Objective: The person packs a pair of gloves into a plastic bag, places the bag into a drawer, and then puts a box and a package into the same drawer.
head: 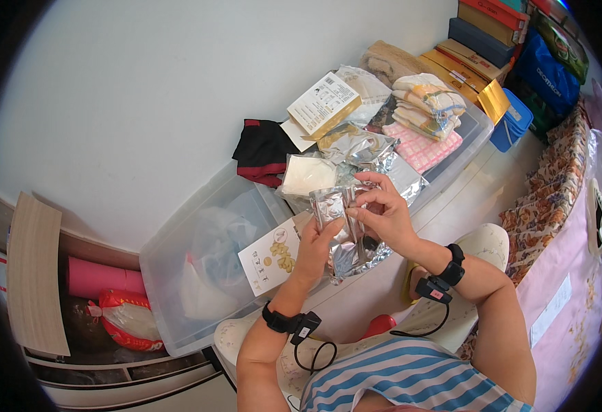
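A crinkled silver foil pouch (346, 242) hangs in front of me over the near side of a clear plastic storage box. My left hand (317, 247) grips its left side, thumb on the front. With thumb and fingertips, my right hand (386, 213) pinches the pouch near its upper right part; the exact contact is partly hidden. Just left of my left hand a printed white carton (270, 257) leans over the box. Behind the pouch lie a white square packet in clear wrap (310, 175) and another silver foil bag (357, 144).
The clear plastic storage box (149, 268) stands against the wall. Piled on its far part are a white-and-gold carton (325, 105), folded towels (427, 105), pink checked cloth (424, 147) and black-and-red fabric (265, 149). A blue bucket (512, 121) stands beyond; a bed (563, 288) is at right.
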`<action>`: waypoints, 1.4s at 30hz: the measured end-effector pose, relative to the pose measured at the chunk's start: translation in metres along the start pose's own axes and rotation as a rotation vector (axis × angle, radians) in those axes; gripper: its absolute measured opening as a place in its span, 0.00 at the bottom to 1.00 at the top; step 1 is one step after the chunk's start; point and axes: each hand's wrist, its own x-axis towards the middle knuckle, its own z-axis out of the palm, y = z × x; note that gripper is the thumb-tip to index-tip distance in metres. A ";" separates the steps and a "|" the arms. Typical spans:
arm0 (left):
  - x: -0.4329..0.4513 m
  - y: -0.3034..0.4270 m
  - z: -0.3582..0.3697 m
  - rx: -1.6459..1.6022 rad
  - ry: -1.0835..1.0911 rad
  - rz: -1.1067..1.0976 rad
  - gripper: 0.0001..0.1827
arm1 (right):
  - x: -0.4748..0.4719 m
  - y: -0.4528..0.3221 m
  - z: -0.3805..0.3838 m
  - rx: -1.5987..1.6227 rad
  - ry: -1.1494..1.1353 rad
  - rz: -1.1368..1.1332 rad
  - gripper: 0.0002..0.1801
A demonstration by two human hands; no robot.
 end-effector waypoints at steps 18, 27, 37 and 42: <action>0.000 -0.011 0.008 0.208 0.050 0.149 0.17 | -0.002 -0.006 0.009 -0.023 0.089 -0.021 0.11; 0.001 0.003 0.007 -0.027 0.115 0.020 0.19 | 0.014 -0.017 -0.013 -0.087 0.032 0.018 0.25; 0.004 -0.008 -0.005 0.074 0.041 -0.056 0.22 | 0.011 -0.019 -0.012 -0.008 -0.053 0.234 0.28; 0.003 -0.009 0.000 0.078 0.068 -0.046 0.21 | 0.008 -0.018 -0.009 -0.126 -0.023 0.225 0.25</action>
